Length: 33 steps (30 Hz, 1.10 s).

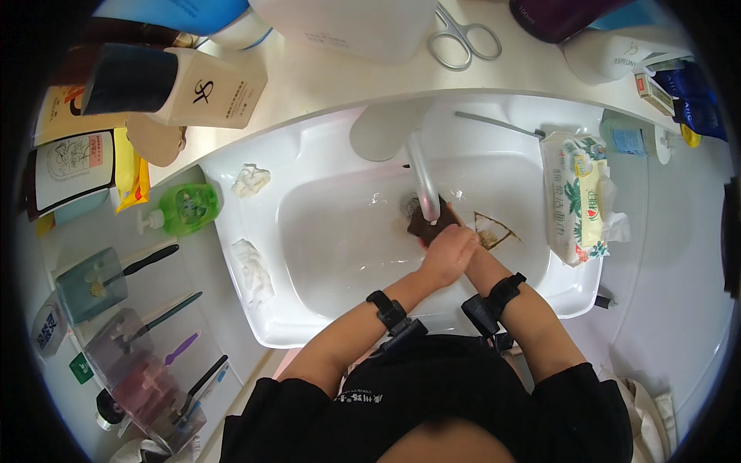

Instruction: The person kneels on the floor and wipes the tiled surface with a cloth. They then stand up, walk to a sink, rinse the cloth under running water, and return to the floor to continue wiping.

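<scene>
A dark brown flat piece (431, 228), perhaps a sponge or cloth, is under the end of the metal faucet spout (424, 173). My right hand (455, 214) holds it from beneath, and only a strip of that hand shows along the piece's right side. My left hand (450, 254) lies across the right hand near the wrist, at the near edge of the brown piece. Its fingers are bent, and their grip is partly hidden. Both hands are inside the white washbasin (330, 231). The round drain (408, 202) shows partly beside the piece.
A brown-edged triangular mark (492, 230) is on the basin floor. Crumpled tissues (253, 272) rest on the left rim, near a green pump bottle (188, 209). A tissue pack (576, 199) sits on the right rim. Scissors (460, 40) and several bottles occupy the shelf (324, 87) above.
</scene>
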Tool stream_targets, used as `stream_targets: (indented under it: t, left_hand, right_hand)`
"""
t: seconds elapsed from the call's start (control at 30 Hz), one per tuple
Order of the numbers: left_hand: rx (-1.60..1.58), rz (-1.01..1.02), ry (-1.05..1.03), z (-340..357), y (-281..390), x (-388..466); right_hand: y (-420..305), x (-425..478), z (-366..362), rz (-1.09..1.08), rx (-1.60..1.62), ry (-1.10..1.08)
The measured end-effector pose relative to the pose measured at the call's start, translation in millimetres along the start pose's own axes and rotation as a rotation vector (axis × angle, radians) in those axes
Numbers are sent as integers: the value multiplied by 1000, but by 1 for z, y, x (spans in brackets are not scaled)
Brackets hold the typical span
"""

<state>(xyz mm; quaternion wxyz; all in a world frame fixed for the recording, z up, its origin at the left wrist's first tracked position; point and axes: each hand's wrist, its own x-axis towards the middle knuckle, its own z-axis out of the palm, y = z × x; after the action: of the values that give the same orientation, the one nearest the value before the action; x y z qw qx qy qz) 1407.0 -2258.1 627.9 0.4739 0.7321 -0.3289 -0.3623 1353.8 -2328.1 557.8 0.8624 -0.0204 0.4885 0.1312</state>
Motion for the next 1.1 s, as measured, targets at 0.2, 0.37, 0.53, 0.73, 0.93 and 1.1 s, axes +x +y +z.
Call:
stream_targets:
  t: [0.2, 0.37, 0.53, 0.73, 0.93, 1.1]
  left_hand:
    - [580, -112, 317, -59, -90, -13]
    - [827, -155, 643, -105, -91, -21]
    - [485, -372, 449, -44, -109, -25]
    - [167, -516, 117, -35, -92, -19]
    - [-581, -647, 339, -81, -86, -25]
    - [-420, -605, 272, -77, -97, -32]
  right_hand:
    - [10, -7, 9, -151, -34, 38]
    - [2, -39, -11, -82, -658, 433]
    - [-2, -35, 4, -110, -703, 496]
    - [-12, -25, 6, -236, -605, 532]
    - [-25, -27, -2, -672, -809, 347]
    - [-24, -27, -2, -691, -666, 327]
